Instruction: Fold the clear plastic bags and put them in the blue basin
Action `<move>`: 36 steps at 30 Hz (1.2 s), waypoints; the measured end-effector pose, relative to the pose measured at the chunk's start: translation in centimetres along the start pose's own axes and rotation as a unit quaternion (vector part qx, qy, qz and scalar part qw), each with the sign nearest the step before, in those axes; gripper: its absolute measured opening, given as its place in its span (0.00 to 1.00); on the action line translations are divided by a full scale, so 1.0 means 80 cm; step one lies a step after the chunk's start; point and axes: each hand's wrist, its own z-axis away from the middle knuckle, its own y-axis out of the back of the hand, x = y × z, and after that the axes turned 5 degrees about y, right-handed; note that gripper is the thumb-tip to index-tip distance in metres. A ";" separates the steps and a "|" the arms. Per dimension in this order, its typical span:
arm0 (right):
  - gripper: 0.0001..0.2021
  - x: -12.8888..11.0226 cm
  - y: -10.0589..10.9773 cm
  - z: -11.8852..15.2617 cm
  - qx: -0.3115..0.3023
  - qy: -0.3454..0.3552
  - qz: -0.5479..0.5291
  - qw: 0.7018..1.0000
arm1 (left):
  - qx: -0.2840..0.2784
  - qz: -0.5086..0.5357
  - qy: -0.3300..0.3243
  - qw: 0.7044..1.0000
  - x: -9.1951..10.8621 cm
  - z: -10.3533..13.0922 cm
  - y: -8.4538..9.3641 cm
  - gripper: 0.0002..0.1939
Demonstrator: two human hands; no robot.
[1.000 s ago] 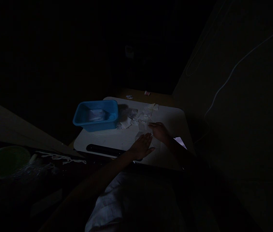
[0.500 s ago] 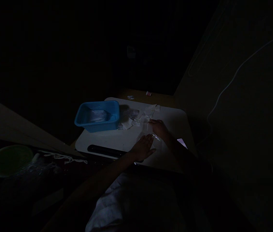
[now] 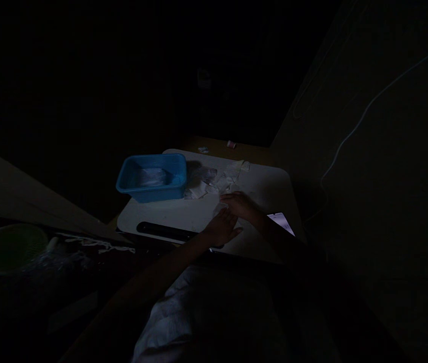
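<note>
The scene is very dim. My left hand [image 3: 221, 229] lies flat on the white tabletop [image 3: 176, 214], fingers stretched together and thumb apart, pressing on a clear plastic bag [image 3: 219, 207]. Just beyond its fingertips my right hand [image 3: 239, 204] reaches leftward, its fingers bent down at the bag's edge; the fingertips are hard to make out. Most of the bag is hidden under both hands. Behind them lie crumpled clear plastic bags [image 3: 231, 173] and a small white packet [image 3: 198, 190].
A blue basin [image 3: 157, 194] holding clear plastic stands at the back left. A long black bar [image 3: 164, 231] lies along the near edge. A lit phone [image 3: 281, 222] is by my right forearm. Beyond the table are a pinkish spool [image 3: 231, 144] and, to the left, a green basket [image 3: 13, 247].
My right hand has moved left and nearer to my left hand, bringing the plastic with it. The left hand stays flat. More of the phone shows now.
</note>
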 end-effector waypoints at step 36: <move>0.23 0.032 -0.017 0.071 0.005 -0.166 0.069 0.984 | -0.002 0.001 0.009 1.000 -0.003 0.003 -0.002 0.32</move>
